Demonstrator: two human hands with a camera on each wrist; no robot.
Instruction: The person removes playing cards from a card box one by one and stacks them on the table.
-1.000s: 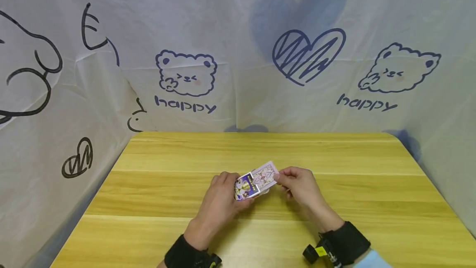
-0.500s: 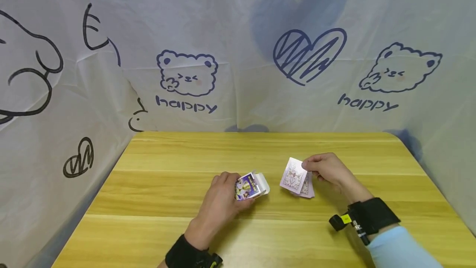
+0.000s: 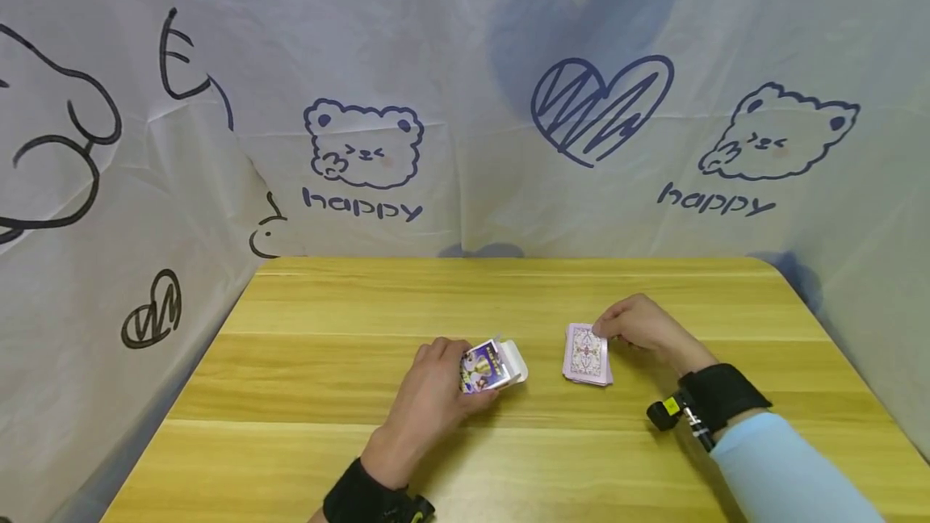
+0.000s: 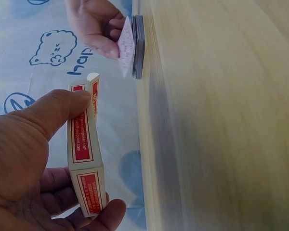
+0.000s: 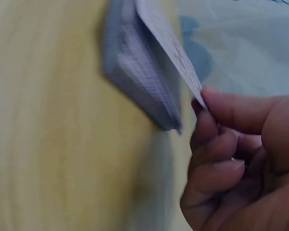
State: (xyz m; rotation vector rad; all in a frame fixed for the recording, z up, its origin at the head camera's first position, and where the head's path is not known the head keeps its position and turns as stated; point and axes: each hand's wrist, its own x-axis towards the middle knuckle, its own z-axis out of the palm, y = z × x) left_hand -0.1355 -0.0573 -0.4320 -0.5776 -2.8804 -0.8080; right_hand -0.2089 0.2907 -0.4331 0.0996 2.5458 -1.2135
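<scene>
My left hand (image 3: 429,390) grips a card box (image 3: 485,367) with a colourful printed front, its white flap open toward the right. In the left wrist view the box's red-and-white edge (image 4: 81,139) shows, thumb on one side and fingers beneath. To the right, my right hand (image 3: 643,329) pinches the corner of a playing card (image 5: 176,53) between thumb and forefinger. That card is tilted over a stack of playing cards (image 5: 137,72) on the table, one edge near the stack and the pinched corner raised. From the head view, the card's patterned back (image 3: 587,349) faces up.
The wooden table (image 3: 349,305) spreads around both hands. White cloth walls (image 3: 479,184) with drawn bears, hearts and lettering stand behind it and at the sides. Black straps with small cameras sit on both wrists.
My right hand has drawn a card out of the box and carried it right, then lowered it over the stack. The left hand has stayed in place with the box.
</scene>
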